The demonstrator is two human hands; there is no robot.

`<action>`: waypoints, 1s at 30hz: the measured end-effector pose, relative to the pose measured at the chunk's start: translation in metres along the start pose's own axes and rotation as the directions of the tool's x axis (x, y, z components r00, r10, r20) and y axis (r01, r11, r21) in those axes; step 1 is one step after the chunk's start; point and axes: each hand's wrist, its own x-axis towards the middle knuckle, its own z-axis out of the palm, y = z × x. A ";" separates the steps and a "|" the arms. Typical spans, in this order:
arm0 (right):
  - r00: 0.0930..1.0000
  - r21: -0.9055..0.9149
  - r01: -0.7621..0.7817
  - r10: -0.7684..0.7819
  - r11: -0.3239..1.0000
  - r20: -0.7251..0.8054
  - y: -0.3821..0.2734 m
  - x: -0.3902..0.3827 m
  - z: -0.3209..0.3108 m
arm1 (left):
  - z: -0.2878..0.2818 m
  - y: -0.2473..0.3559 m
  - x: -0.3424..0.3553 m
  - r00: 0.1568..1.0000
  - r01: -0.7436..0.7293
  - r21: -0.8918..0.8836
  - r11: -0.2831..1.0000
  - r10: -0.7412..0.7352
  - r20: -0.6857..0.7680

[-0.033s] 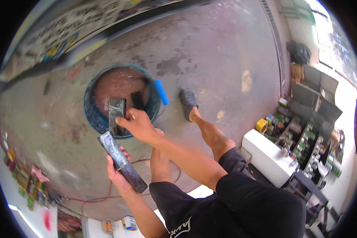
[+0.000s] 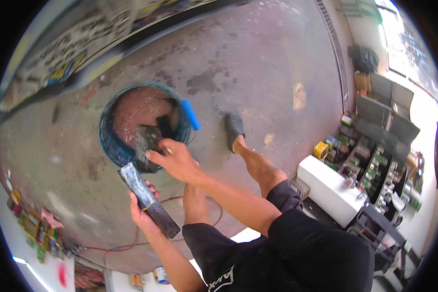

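My left hand (image 2: pixel 143 216) grips a long dark block (image 2: pixel 163 216) whose upper part is covered by a wrinkled silvery sheet (image 2: pixel 137 182). Over the blue bucket (image 2: pixel 114 148), my right hand (image 2: pixel 179 160) has its fingers closed on the near edge of a dark, wet-looking flat piece (image 2: pixel 147 138), partly hidden by the fingers and blurred. The bucket holds murky brownish water (image 2: pixel 131 109). A small black rectangular piece (image 2: pixel 164 125) shows just behind the held piece. A bright blue strip (image 2: pixel 190 115) hangs on the bucket’s right rim.
My dark clog (image 2: pixel 234 129) is right of the bucket on the stained concrete floor (image 2: pixel 258 73). A red hose (image 2: pixel 117 249) lies behind me. Cans and trays (image 2: pixel 360 170) and a white box (image 2: pixel 328 192) line the right side; assorted items (image 2: pixel 34 224) sit at lower left.
The flat piece in my right hand has turned and now shows more of its broad face. My right hand has shifted slightly right. My left hand has barely moved.
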 end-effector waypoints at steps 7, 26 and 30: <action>0.904 0.340 -0.095 0.224 0.936 -0.363 0.109 -0.059 -0.230 | 0.099 -0.070 -0.007 0.957 0.101 0.173 0.980 -0.143 0.252; 0.606 0.379 -0.289 0.475 0.879 -0.638 0.598 0.064 -0.594 | 0.159 -0.562 0.031 0.801 0.395 0.579 0.714 -0.576 0.164; 0.484 0.189 -0.408 0.387 0.893 -0.785 0.647 0.072 -0.608 | 0.153 -0.608 0.039 0.803 0.387 0.603 0.698 -0.576 0.152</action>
